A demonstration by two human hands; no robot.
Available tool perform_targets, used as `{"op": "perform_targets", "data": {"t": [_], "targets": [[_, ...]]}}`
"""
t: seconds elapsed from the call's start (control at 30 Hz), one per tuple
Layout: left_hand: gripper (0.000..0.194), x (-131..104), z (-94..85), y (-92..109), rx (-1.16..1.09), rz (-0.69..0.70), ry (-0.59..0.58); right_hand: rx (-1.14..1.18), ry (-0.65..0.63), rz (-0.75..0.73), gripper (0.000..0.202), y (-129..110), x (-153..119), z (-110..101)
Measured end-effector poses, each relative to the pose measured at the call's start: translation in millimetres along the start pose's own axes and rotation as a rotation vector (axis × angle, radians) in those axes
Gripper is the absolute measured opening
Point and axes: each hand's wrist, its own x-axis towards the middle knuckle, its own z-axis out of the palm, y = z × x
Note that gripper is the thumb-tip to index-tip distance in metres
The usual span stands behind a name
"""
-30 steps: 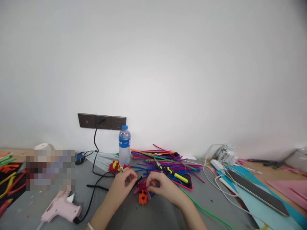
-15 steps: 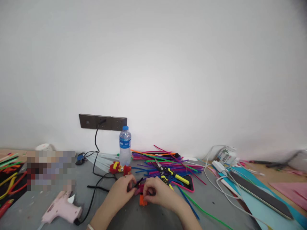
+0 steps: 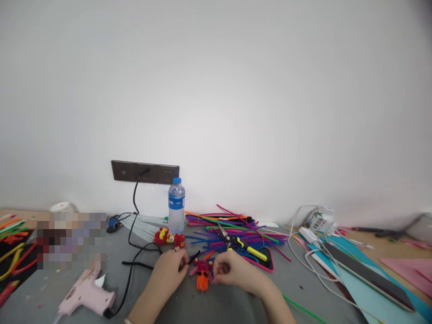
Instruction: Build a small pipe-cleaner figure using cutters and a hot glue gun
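Observation:
A small pipe-cleaner figure point(image 3: 202, 282), orange below and magenta above with dark spots between, sits on the grey table between my hands. My left hand point(image 3: 172, 267) is at its left, fingers curled together; whatever they pinch is hidden. A short black piece point(image 3: 194, 257) lies just beyond those fingertips. On the other side, my right hand point(image 3: 229, 271) pinches a pinkish-purple strip at the figure's right edge. Behind my left hand lies a red and yellow pipe-cleaner figure point(image 3: 169, 238) with an eye. Pliers with yellow and black handles point(image 3: 251, 250) rest beyond my right hand.
Loose pipe cleaners point(image 3: 232, 234) are heaped by the wall, partly under the pliers, near a pink-edged phone point(image 3: 266, 260). A water bottle point(image 3: 176, 207) stands behind. A pink glue gun point(image 3: 87, 294) with a black cord lies left. White cables point(image 3: 312, 265) and another phone point(image 3: 367, 275) are right.
My right hand has moved right and slightly apart from the left, so more of the orange and magenta figure shows between them. My left hand has shifted slightly left.

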Motion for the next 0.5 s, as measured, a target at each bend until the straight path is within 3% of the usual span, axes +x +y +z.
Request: {"op": "perform_targets", "data": {"t": [0.1, 0.23, 0.5], "targets": [[0.013, 0.2, -0.3, -0.2, 0.039, -0.018, 0.007, -0.004, -0.056, 0.059, 0.003, 3.9, 0.1, 0.6], [0.013, 1.3, -4.1, -0.1, 0.072, -0.071, 0.02, -0.054, 0.01, 0.049, 0.004, 5.2, 2.0, 2.3], [0.01, 3.5, 0.2, -3.5, -0.034, -0.036, 0.103, -0.28, 0.093, 0.074, 0.021, -19.3, 0.9, 15.1]]}}
